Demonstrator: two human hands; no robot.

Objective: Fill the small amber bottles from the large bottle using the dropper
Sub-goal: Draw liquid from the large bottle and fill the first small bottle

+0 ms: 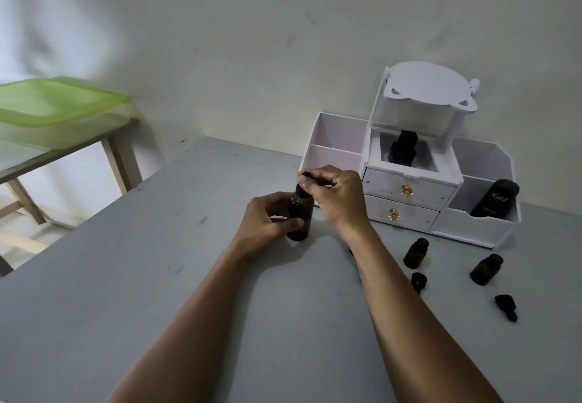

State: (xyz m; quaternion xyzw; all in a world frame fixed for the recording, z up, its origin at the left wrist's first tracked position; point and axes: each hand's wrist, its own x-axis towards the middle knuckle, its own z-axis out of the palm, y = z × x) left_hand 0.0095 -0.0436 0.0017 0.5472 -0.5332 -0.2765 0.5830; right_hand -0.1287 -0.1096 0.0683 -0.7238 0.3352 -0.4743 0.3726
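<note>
Step in hand: working the dropper at the neck of the large bottle; whether it is being unscrewed or squeezed to draw liquid cannot be told.
Left hand: fingers wrapped round the body of the large bottle, thumb across its front, holding it upright on the surface.
Right hand: fingertips pinched shut on the black bulb of the dropper, just above the left-hand fingers.
Large bottle: between both sets of fingers, base on the surface, dropper seated in its mouth.
Small amber bottles: two stand open, the nearer one and the farther one, well to the right of the right-hand fingers, behind the right forearm.
Loose caps: one cap just in front of the nearer bottle, another dropper cap lying beyond.
Next move, as judged: lift the dropper straight out while the left fingers steady the bottle, then carry it rightward without tilting, over an open small mouth.
Risk, as judged: drips in transit; a narrow target.
</note>
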